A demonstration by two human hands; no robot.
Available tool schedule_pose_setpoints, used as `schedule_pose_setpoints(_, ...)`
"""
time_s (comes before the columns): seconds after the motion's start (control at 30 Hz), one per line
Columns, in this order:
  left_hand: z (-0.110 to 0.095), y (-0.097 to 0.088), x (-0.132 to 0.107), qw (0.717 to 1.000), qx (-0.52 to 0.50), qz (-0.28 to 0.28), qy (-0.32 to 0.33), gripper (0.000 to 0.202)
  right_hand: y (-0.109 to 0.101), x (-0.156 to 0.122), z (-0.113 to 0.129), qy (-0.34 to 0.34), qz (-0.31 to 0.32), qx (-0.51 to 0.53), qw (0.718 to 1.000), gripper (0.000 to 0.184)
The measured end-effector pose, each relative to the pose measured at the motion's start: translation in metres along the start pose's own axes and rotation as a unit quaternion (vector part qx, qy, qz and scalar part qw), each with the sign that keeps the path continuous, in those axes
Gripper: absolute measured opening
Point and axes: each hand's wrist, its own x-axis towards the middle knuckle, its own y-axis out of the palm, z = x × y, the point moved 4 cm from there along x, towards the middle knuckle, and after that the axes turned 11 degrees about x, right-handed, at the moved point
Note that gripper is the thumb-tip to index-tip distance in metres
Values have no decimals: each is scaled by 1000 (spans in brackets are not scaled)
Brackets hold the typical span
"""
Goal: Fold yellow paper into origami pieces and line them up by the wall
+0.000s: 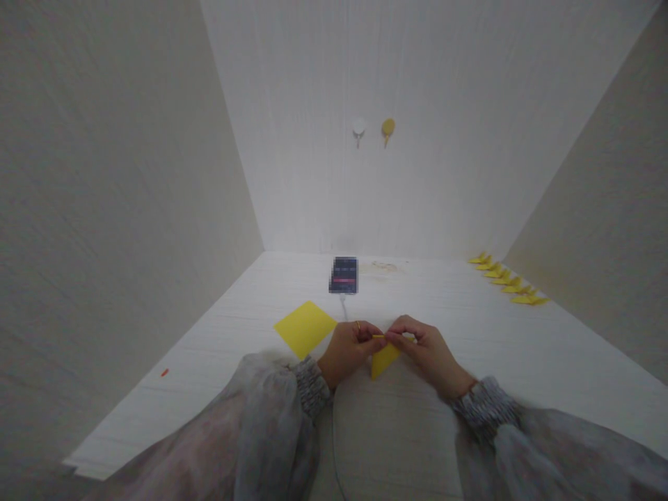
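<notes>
My left hand [351, 348] and my right hand [425, 348] meet over the white table [470, 417], and both pinch the top edge of a folded yellow paper [383, 359] that hangs down between them. The fingers of both hands are closed on the paper. A flat yellow paper square [305, 327] lies on the table just left of my left hand. There is a ring on a finger of my left hand.
A phone [344, 275] lies behind the hands with a white cable [344, 305] running toward me. A row of several folded yellow paper pieces [509, 280] lines the far right. Two wall hooks [373, 129] hang on the back wall. A small red speck [165, 373] sits at left.
</notes>
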Motion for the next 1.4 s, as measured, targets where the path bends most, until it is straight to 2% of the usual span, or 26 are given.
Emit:
schedule_pose_setpoints(0.1,-1,0,1,1000,-12,4,-10,24,0,0,2,-1,-4,-17,1000,17)
schedule_pose_setpoints(0.3,1,-2,2,999,-22,-33,-10,19,0,1,0,25,-8,-27,999,18)
schedule_pose_setpoints(0.47,3,-5,1,999,-23,-47,-13,18,-3,2,-11,59,-10,25,998,20)
schedule_pose_setpoints(0.63,5,-10,1,997,-26,-71,-18,18,-8,0,-24,103,-50,86,990,23)
schedule_pose_setpoints(0.87,4,-9,-2,996,-29,-83,-18,18,-8,2,-29,121,-79,119,982,29)
schedule_pose_setpoints(0.97,6,-15,-2,993,-30,-111,-23,17,-17,1,-36,130,-111,115,979,33)
schedule_pose_setpoints(1.07,9,-26,-1,985,-49,-162,-33,17,-32,-1,-41,123,-190,121,966,32)
schedule_pose_setpoints(1.1,9,-28,-1,983,-59,-168,-33,18,-34,-1,-40,118,-198,127,965,31)
schedule_pose_setpoints(1.23,7,-26,1,983,-84,-160,-24,21,-16,-1,-26,82,-125,160,976,29)
schedule_pose_setpoints(1.33,5,-20,3,984,-91,-154,-19,23,8,-1,-18,94,-51,213,971,22)
schedule_pose_setpoints(1.4,4,-16,3,984,-94,-148,-20,24,17,-2,-15,106,-25,226,968,20)
